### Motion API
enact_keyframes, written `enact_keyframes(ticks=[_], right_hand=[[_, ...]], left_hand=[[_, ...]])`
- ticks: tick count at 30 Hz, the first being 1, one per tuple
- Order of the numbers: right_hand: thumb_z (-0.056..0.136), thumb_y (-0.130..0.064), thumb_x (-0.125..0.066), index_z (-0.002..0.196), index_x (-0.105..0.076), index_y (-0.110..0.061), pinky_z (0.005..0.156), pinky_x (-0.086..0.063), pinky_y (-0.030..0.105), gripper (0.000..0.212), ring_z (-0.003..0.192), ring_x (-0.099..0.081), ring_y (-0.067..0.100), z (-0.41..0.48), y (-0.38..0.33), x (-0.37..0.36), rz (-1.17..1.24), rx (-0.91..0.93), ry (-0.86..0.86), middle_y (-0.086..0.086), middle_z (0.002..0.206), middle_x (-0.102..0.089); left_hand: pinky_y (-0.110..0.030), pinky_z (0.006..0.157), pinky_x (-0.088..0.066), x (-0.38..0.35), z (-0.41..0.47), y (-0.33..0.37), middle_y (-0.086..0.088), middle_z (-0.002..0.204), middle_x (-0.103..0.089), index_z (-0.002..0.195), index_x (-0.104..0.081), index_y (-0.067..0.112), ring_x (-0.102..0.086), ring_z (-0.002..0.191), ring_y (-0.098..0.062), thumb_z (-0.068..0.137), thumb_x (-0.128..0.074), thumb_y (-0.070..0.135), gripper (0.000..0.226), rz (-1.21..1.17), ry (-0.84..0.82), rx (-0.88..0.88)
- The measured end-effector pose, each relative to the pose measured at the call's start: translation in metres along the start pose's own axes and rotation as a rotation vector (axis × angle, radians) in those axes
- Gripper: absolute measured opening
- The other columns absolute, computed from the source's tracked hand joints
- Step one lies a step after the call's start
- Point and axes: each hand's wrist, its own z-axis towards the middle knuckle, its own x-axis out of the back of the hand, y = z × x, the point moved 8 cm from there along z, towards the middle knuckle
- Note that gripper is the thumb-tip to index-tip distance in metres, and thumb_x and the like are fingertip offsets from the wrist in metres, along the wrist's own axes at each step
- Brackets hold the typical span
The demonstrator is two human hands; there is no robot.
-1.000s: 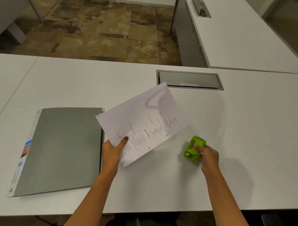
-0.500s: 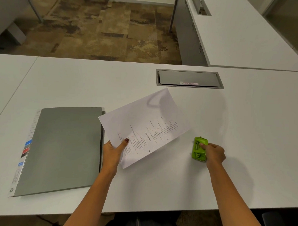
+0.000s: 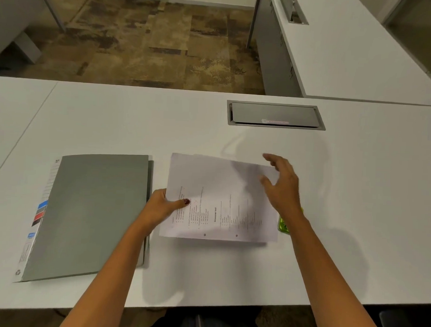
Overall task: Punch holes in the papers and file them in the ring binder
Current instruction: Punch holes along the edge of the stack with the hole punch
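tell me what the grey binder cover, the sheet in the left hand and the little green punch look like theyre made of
Binder cover: looks like matte grey card or board, flat with no glare; could be plastic-coated.
Sheet: thin white printed paper with two punched holes near its front edge, held by the left hand.
Punch: glossy lime-green plastic by its shine, mostly hidden behind the right arm.
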Motion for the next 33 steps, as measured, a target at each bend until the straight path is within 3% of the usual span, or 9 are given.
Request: enact_keyframes(ticks=[4, 7, 10, 13, 20, 23, 27, 31, 33], right_hand=[[0.086, -0.02, -0.066, 0.137, -0.042, -0.021, 0.099, -0.036, 0.029, 0.056, 0.119, -0.047, 0.017, 0.009, -0.004, -0.042, -0.117, 0.001, -0.424, 0.0, 0.131, -0.054], [0.09, -0.028, -0.06, 0.12, -0.054, -0.019, 0.08, -0.038, 0.024, 0.032, 0.098, -0.052, 0.014, 0.002, 0.01, -0.06, -0.185, -0.059, -0.653, -0.002, 0.111, -0.059], [0.091, -0.026, -0.057, 0.086, -0.062, -0.013, 0.06, -0.034, 0.02, 0.015, 0.072, -0.05, 0.016, 0.0, 0.015, -0.059, -0.175, -0.018, -0.596, -0.001, 0.078, -0.058], [0.09, -0.024, -0.06, 0.074, -0.059, -0.021, 0.057, -0.034, 0.012, 0.017, 0.061, -0.046, 0.007, -0.007, 0.016, -0.052, -0.083, -0.001, -0.496, -0.008, 0.065, -0.054], [0.087, -0.028, -0.065, 0.09, -0.069, -0.024, 0.064, -0.05, 0.015, 0.006, 0.073, -0.065, 0.01, -0.029, 0.054, -0.032, 0.282, -0.275, -0.272, -0.008, 0.083, -0.071], [0.085, -0.024, -0.068, 0.089, -0.07, -0.032, 0.074, -0.055, 0.026, 0.009, 0.083, -0.07, 0.013, -0.042, 0.076, -0.034, 0.428, -0.446, -0.167, -0.01, 0.091, -0.074], [0.084, -0.018, -0.069, 0.096, -0.072, -0.018, 0.079, -0.055, 0.03, 0.013, 0.08, -0.069, 0.016, -0.056, 0.098, -0.047, 0.505, -0.594, -0.11, -0.009, 0.083, -0.075], [0.085, -0.016, -0.067, 0.096, -0.071, -0.007, 0.082, -0.052, 0.038, 0.015, 0.083, -0.065, 0.025, -0.068, 0.112, -0.059, 0.522, -0.705, -0.087, 0.012, 0.09, -0.073], [0.086, -0.017, -0.066, 0.093, -0.062, 0.01, 0.072, -0.043, 0.035, 0.028, 0.074, -0.051, 0.023, -0.071, 0.116, -0.061, 0.467, -0.721, -0.067, 0.025, 0.079, -0.06]], left_hand=[[-0.023, 0.062, -0.057, -0.002, 0.003, 0.018, 0.007, 0.092, -0.076, 0.104, -0.068, 0.021, -0.073, 0.082, -0.016, 0.082, -0.071, 0.022, 0.022, 0.084, -0.162, -0.023], [-0.022, 0.06, -0.056, 0.001, 0.006, 0.028, 0.008, 0.092, -0.076, 0.101, -0.069, 0.021, -0.073, 0.081, -0.017, 0.083, -0.07, 0.018, 0.018, 0.109, -0.21, -0.033], [-0.02, 0.058, -0.055, 0.008, 0.01, 0.034, 0.01, 0.085, -0.076, 0.093, -0.07, 0.022, -0.073, 0.077, -0.013, 0.083, -0.07, 0.019, 0.011, 0.142, -0.194, -0.042], [-0.019, 0.06, -0.053, 0.018, 0.014, 0.039, 0.01, 0.084, -0.076, 0.092, -0.071, 0.027, -0.072, 0.075, -0.01, 0.083, -0.07, 0.027, 0.009, 0.224, -0.112, -0.078], [-0.035, 0.085, -0.054, 0.034, 0.007, 0.012, -0.005, 0.118, -0.065, 0.132, -0.047, 0.024, -0.066, 0.103, -0.02, 0.089, -0.063, 0.024, 0.046, -0.238, 0.212, -0.052], [-0.035, 0.083, -0.055, 0.005, 0.0, -0.017, -0.009, 0.118, -0.067, 0.125, -0.053, 0.018, -0.07, 0.094, -0.025, 0.093, -0.057, 0.02, 0.032, -0.296, 0.131, 0.085], [-0.031, 0.077, -0.059, -0.024, -0.008, -0.038, -0.007, 0.107, -0.072, 0.11, -0.065, 0.014, -0.073, 0.086, -0.021, 0.094, -0.055, 0.013, 0.018, -0.25, 0.145, 0.146], [-0.035, 0.076, -0.06, -0.029, -0.007, -0.045, -0.007, 0.091, -0.074, 0.098, -0.07, 0.012, -0.072, 0.079, -0.022, 0.088, -0.063, 0.007, 0.014, -0.233, 0.321, 0.175], [-0.032, 0.072, -0.06, -0.028, -0.004, -0.047, -0.007, 0.088, -0.074, 0.096, -0.071, 0.011, -0.071, 0.076, -0.02, 0.086, -0.065, 0.007, 0.012, -0.209, 0.374, 0.198]])
